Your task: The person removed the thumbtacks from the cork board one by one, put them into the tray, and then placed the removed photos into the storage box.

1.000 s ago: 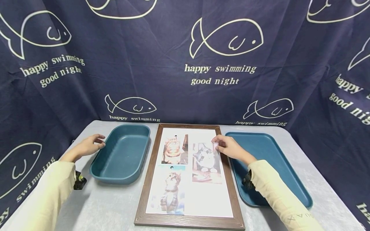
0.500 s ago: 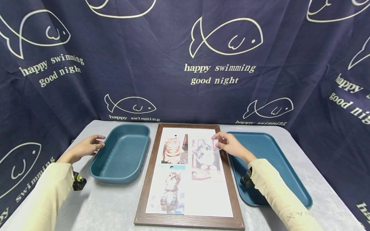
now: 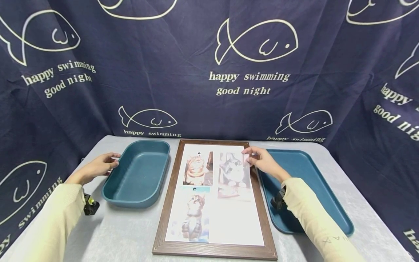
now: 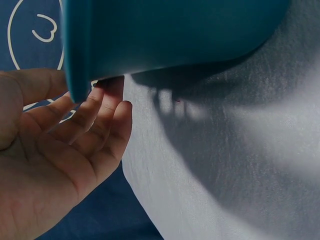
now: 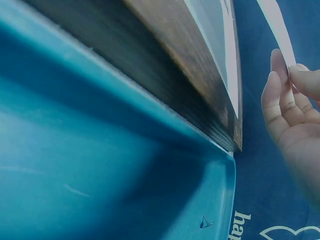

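My right hand [image 3: 263, 162] pinches the upper right corner of a photo of a grey-and-white cat [image 3: 233, 174] over the right half of a wood-framed white board [image 3: 235, 223]. In the right wrist view the photo [image 5: 278, 25] shows as a thin sheet between thumb and fingers, lifted off the board. My left hand [image 3: 98, 168] is at the left rim of a deep teal bin [image 3: 140, 203], fingers loosely bent. Seen from the left wrist, the rim hides part of the thumb and fingers; whether they touch it I cannot tell.
Two cat photos, an orange cat [image 3: 195, 171] and a kitten [image 3: 193, 218], hang on the board's left half, each with a dark pin at its top. A shallow teal tray [image 3: 314, 193] lies right of the board; a small pin [image 5: 205, 222] lies in it. Behind hangs a blue fish-print curtain [image 3: 183, 72].
My right hand has moved slightly up and to the right, and the grey-and-white cat photo has gone toward the board's top edge with it. The left hand has hardly moved.
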Demonstrator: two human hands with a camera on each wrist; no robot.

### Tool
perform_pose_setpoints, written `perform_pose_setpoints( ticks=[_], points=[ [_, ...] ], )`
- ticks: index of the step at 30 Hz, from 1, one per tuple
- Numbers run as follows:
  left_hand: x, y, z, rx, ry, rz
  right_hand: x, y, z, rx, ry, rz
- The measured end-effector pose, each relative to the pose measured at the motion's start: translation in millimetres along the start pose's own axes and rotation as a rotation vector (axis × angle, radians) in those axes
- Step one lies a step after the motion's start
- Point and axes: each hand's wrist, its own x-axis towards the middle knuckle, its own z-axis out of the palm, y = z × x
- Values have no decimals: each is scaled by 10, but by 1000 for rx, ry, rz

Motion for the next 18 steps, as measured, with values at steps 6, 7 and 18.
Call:
perform_pose_setpoints(
  ticks=[6, 7, 18],
  points=[
    [8, -3, 1, -6, -8, -5, 32, -16, 16, 14, 1, 14],
    [10, -5, 1, -7, -8, -5, 39, -23, 23, 16, 2, 14],
    [13, 5, 8, -11, -13, -10, 125, -124, 125, 14, 7, -21]
  ],
)
